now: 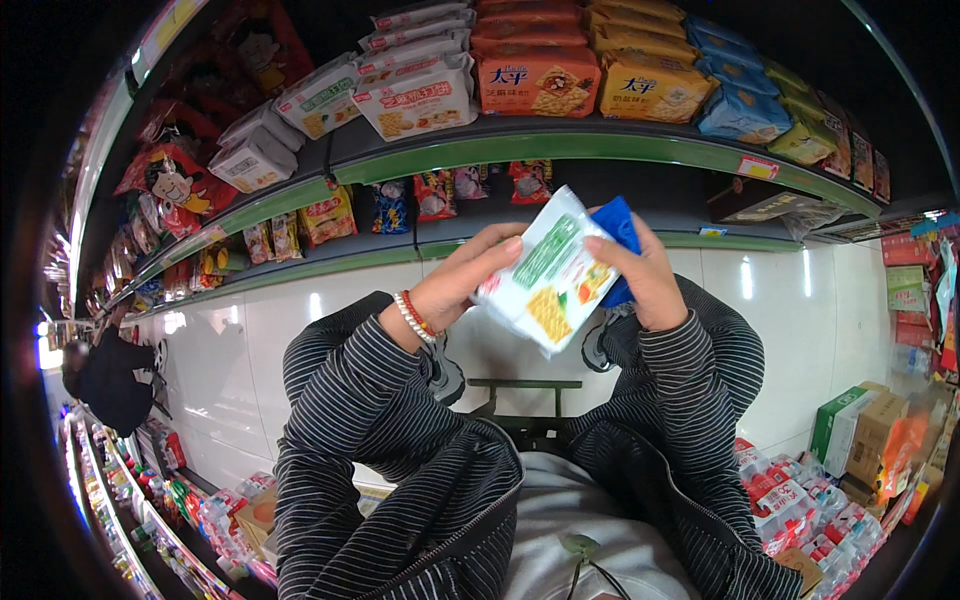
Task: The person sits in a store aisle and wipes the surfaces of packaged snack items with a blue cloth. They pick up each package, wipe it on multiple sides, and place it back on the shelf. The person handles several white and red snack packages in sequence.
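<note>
A white packet of biscuits (pixel 551 277), with a green printed panel and pictures of crackers, is tilted between my hands above the floor. My left hand (pixel 469 274), with beaded bracelets at the wrist, grips its left side. My right hand (pixel 641 274) has its thumb on the packet's right side and also holds a blue cloth or wrapper (pixel 617 225), partly hidden behind the packet. On the upper shelf in front stand rows of white biscuit packets (pixel 420 97), red packets (pixel 536 79), orange-yellow packets (pixel 652 86) and blue packets (pixel 742 112).
The green-edged upper shelf (pixel 570 154) curves across the front, over a lower shelf with small snack bags (pixel 433 196) and a dark box (pixel 757 199). Wrapped bottles (pixel 780 499) and cartons (pixel 874 427) stand at right. Another person (pixel 112 379) is far left, near stocked shelves.
</note>
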`<action>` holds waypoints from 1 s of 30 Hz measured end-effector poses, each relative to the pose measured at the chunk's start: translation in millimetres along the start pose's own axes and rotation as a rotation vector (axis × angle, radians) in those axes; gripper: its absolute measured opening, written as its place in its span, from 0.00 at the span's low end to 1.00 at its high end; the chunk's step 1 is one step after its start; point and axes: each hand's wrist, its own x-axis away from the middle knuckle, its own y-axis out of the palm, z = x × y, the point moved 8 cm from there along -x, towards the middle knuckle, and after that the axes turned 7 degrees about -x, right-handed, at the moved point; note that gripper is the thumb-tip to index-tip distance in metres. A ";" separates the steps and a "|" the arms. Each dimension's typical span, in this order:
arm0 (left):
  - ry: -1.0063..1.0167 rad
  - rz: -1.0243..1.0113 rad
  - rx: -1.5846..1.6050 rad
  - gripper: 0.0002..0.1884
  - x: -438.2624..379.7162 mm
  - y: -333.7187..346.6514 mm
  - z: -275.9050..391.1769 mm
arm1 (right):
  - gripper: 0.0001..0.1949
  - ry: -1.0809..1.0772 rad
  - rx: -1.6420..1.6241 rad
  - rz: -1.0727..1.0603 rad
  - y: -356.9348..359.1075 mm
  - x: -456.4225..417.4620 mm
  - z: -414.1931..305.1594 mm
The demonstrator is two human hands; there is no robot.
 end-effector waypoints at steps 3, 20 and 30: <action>-0.029 0.043 -0.133 0.42 8.2 0.0 9.5 | 0.21 -0.166 -0.038 0.065 -10.1 -2.7 -7.8; 0.566 0.503 -1.160 0.45 18.9 6.4 39.7 | 0.28 -0.938 1.011 -0.148 63.6 25.4 -8.8; 1.008 0.135 -1.535 0.19 29.5 54.5 31.3 | 0.19 -0.323 0.437 -0.315 38.0 5.9 -12.1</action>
